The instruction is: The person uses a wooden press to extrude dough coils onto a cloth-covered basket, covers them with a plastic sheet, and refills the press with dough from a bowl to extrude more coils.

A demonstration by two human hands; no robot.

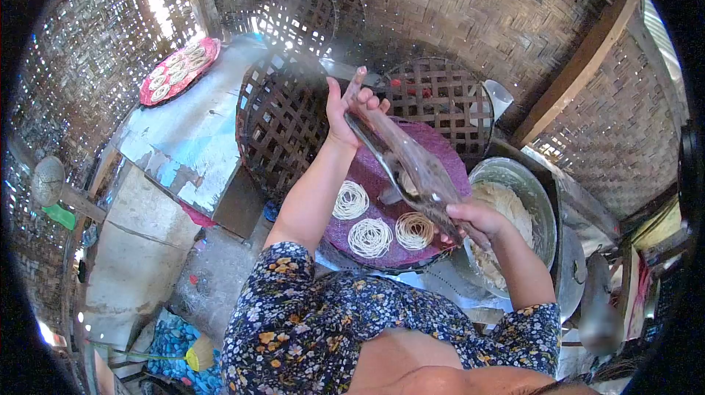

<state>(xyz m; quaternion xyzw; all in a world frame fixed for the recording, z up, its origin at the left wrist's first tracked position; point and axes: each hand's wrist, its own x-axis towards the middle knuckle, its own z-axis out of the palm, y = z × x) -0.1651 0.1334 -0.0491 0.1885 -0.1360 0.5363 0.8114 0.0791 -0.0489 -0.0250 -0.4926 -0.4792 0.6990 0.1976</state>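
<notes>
A long, worn wooden tool [415, 156] slants across the middle of the view, over a round purple mat [360, 167]. My left hand [349, 110] is at its upper end, some fingers curled against the handle, thumb and one finger pointing up. Around its lower end my right hand [477, 220] is closed. Beneath the tool, coils of thin pale strands lie on the mat: one at the left [351, 199], one at the front [369, 238] and one at the right [414, 230]. Right of the mat, a large metal basin [545, 207] holds pale dough [507, 207], beside my right hand.
Woven baskets stand behind the mat, at the left [279, 130] and right [440, 97]. A pink tray [156, 77] with several coils rests on the worn table [183, 130] at the left. A wooden post [580, 57] leans at the right.
</notes>
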